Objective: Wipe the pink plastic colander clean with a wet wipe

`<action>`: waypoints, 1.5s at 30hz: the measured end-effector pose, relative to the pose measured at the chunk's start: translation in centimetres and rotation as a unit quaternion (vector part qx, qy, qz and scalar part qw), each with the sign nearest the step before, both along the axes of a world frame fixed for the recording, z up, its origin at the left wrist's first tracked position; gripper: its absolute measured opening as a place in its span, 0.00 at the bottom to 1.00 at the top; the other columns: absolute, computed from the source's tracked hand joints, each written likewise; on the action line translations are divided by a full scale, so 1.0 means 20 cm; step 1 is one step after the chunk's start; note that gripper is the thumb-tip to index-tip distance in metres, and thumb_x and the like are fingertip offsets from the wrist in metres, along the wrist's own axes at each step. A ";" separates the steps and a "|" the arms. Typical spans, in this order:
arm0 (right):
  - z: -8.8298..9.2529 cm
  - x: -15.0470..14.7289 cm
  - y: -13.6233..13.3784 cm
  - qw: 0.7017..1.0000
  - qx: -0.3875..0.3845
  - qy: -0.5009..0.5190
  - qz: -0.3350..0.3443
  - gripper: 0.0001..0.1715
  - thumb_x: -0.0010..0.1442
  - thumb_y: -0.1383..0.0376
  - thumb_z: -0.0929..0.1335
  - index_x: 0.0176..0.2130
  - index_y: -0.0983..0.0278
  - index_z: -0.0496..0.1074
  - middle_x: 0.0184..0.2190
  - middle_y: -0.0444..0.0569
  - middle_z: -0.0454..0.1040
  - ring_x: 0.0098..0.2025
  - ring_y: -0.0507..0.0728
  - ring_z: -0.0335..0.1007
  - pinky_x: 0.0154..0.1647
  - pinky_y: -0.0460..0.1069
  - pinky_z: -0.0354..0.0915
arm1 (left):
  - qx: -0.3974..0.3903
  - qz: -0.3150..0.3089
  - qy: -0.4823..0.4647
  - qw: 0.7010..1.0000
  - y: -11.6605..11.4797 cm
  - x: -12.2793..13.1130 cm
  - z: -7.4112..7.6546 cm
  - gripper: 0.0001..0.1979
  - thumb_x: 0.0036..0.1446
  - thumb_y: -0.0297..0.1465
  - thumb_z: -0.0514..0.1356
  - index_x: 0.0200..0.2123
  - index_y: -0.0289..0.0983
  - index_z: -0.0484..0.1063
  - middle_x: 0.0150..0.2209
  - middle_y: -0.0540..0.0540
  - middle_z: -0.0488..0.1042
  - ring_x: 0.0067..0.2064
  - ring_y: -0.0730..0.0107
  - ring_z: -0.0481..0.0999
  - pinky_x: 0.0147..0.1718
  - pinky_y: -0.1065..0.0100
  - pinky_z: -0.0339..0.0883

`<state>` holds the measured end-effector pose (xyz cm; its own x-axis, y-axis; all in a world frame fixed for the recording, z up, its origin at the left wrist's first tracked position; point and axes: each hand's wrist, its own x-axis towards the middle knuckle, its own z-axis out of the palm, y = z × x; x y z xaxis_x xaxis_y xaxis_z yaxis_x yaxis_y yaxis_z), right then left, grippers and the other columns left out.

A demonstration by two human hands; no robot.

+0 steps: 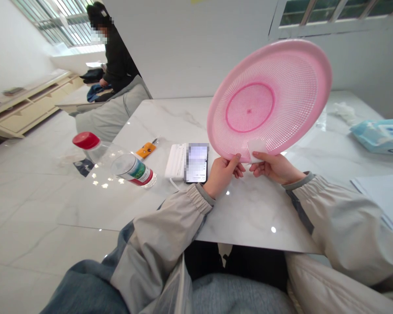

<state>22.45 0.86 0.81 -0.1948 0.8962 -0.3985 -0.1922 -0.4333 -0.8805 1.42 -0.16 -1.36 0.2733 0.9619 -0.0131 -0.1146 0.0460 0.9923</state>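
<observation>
A round pink plastic mesh basket (268,98) stands tilted up on its rim above the marble table, its darker ring facing me. My left hand (222,174) grips the lower rim. My right hand (275,169) pinches a white wipe or cloth pad (257,149) against that same rim, close to my left hand. The pad covers a small part of the rim. Grey-beige sleeves cover both forearms.
On the white marble table (249,213) lie a clear bottle with a red cap (118,161), a white power bank (176,161), a phone (197,162), an orange packet (146,149) and a blue wipes pack (380,136). A seated person (118,56) is at the back left.
</observation>
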 end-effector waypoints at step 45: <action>-0.20 0.12 0.18 0.938 0.214 -0.049 -0.269 0.20 0.53 0.52 0.84 0.37 0.57 0.79 0.38 0.48 0.83 0.41 0.59 0.82 0.41 0.52 0.82 | 0.061 0.018 0.105 0.992 -0.05 -0.02 0.08 0.33 0.69 0.53 0.63 0.18 0.37 0.75 0.16 0.50 0.70 0.21 0.76 0.69 0.29 0.70 0.67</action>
<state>24.90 4.42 -3.16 0.3494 0.9366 0.0279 -0.1915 0.1005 -0.9763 0.97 -1.25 0.17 0.2415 0.9690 0.0513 0.0952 -0.0762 0.9925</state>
